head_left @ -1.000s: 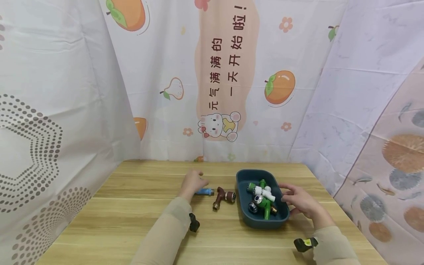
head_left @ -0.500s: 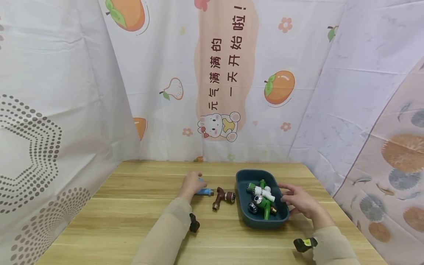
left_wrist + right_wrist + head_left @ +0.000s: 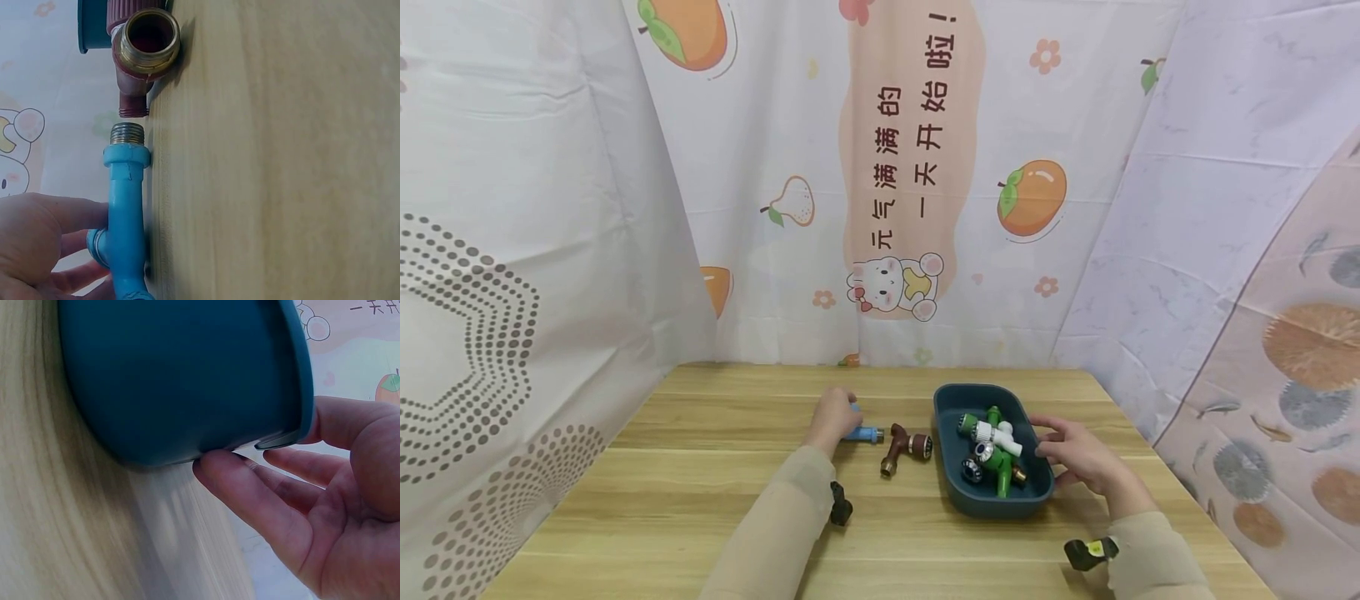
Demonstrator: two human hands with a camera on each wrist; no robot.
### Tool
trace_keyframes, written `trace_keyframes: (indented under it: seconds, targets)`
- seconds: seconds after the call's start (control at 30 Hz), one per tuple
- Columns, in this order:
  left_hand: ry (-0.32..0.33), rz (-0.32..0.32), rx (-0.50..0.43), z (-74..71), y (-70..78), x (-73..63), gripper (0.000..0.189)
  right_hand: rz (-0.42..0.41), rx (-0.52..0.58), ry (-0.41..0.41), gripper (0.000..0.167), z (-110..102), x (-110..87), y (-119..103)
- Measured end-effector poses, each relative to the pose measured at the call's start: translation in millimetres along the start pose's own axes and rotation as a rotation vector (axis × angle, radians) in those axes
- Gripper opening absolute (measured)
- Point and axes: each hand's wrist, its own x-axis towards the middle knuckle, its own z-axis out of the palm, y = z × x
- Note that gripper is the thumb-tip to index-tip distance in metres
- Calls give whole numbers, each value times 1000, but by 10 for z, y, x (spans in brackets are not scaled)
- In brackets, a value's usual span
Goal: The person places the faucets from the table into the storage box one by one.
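My left hand (image 3: 833, 419) holds a blue plastic tap (image 3: 865, 434) lying on the table. In the left wrist view, the thumb lies against the tap's body (image 3: 127, 206) and the other fingers curl behind it near its ringed side piece, partly hidden. Just right of it lies a brown tap (image 3: 898, 448) with a brass threaded end, apart from the blue one. My right hand (image 3: 1078, 454) rests its extended fingers against the right outer wall of a dark teal bin (image 3: 953, 487). The right wrist view shows fingertips touching the bin's wall (image 3: 181, 381) and rim.
Inside the bin are several taps, among them a green tap (image 3: 1000, 467) and a white tap (image 3: 997, 436). The wooden table (image 3: 700, 483) ends at a printed curtain (image 3: 775, 333) behind, with more cloth on both sides.
The left hand's fingers have closed in on the blue tap, and the gap between thumb and fingers has narrowed. The right hand, bin and brown tap look unmoved.
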Motion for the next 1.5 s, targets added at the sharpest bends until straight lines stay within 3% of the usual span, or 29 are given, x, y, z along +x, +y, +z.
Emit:
trace_keyframes:
  seconds: [0.9, 1.27, 1.5]
  targets:
    - [17, 23, 47, -33, -23, 3, 32, -17, -10, -5, 66, -9, 6, 7]
    - [20, 12, 10, -72, 16, 15, 35, -6, -10, 13, 66, -12, 30, 52]
    - [40, 42, 1, -118, 69, 3, 37, -3, -5, 10, 66, -12, 30, 55]
